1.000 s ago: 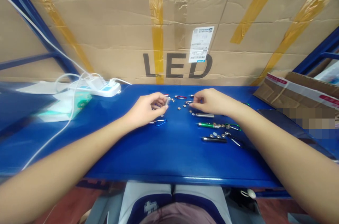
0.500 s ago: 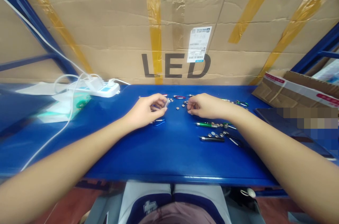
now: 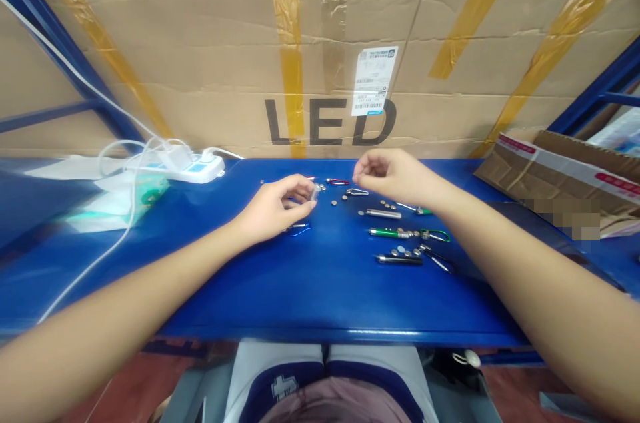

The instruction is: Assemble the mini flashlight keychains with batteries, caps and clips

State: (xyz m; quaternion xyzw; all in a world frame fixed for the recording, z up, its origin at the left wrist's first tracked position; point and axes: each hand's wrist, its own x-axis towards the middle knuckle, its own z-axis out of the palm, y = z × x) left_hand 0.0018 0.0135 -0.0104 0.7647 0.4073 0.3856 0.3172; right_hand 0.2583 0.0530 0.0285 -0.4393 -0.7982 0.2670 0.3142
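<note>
My left hand [image 3: 280, 206] is closed, with a small clear, shiny piece [image 3: 315, 192] at its fingertips; its kind is hard to make out. My right hand [image 3: 383, 173] is raised over the back of the table, fingers curled towards the thumb; anything in them is hidden. Below it lie a silver carabiner clip [image 3: 357, 192] and a silver pen-like tube [image 3: 383, 214]. Nearer me are a green pen-like torch [image 3: 387, 233] and a black one [image 3: 400, 260], with several button cells [image 3: 408, 252] and clips beside them. A blue clip [image 3: 300, 230] lies under my left hand.
On the left, a white power strip [image 3: 200, 168] with cables sits by a green-and-white packet [image 3: 120, 200]. An open cardboard box [image 3: 555, 180] stands at the right above a dark flat object [image 3: 530, 230]. A large carton [image 3: 210, 63] marked LED closes off the back.
My right hand has lifted and moved back from among the small parts, uncovering the silver tube and button cells. My left hand has stayed nearly in place.
</note>
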